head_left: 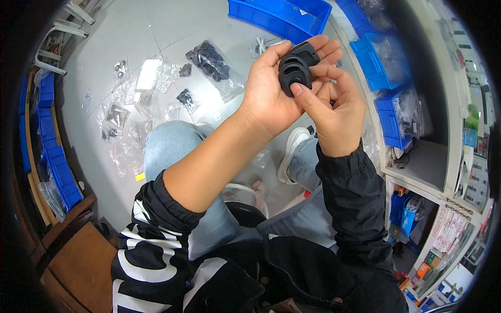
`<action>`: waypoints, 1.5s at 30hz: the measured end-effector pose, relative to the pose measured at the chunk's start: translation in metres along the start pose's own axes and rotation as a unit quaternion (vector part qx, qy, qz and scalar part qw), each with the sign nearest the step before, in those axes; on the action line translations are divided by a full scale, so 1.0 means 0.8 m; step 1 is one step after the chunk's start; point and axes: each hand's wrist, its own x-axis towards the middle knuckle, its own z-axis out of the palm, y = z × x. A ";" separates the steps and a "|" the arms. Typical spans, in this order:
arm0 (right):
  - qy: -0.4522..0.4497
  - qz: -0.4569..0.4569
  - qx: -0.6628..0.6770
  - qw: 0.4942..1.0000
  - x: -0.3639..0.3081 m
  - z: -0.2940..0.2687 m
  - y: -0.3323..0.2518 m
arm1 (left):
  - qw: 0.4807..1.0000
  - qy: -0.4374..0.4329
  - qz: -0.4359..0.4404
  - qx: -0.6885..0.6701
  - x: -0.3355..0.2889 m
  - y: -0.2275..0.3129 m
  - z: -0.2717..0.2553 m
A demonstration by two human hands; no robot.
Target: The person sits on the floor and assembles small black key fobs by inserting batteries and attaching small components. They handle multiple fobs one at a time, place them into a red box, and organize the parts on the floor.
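Note:
Both my hands are raised together above the floor, right of centre. Across the palm of my left hand lies a black plastic part; the left thumb is beside it and the fingertips stretch out beyond it. Curved ridges cross the part, and its near end is rounded. My right hand is closed on that near end, thumb pressed on the rounded face and fingers curled behind. Whether the part is one piece or several stacked pieces, I cannot tell.
Clear bags, one full of black parts, lie scattered on the grey floor. A blue bin stands ahead. Shelving with blue bins rises close on the right; more blue bins line the left, near a brown wooden seat.

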 end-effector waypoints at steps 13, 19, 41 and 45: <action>0.004 0.132 0.265 0.955 0.028 -0.036 -0.011 | 0.999 0.037 -0.005 -0.019 -0.001 -0.001 0.001; -0.025 0.188 0.315 0.930 0.031 -0.044 0.004 | 0.998 0.066 -0.003 -0.019 0.001 -0.004 -0.001; -0.010 0.104 0.066 0.992 0.028 -0.004 0.007 | 0.987 0.101 0.054 0.114 0.001 -0.003 -0.016; -0.031 0.103 0.052 0.993 0.031 -0.005 0.006 | 0.985 0.105 0.057 0.125 0.001 -0.003 -0.016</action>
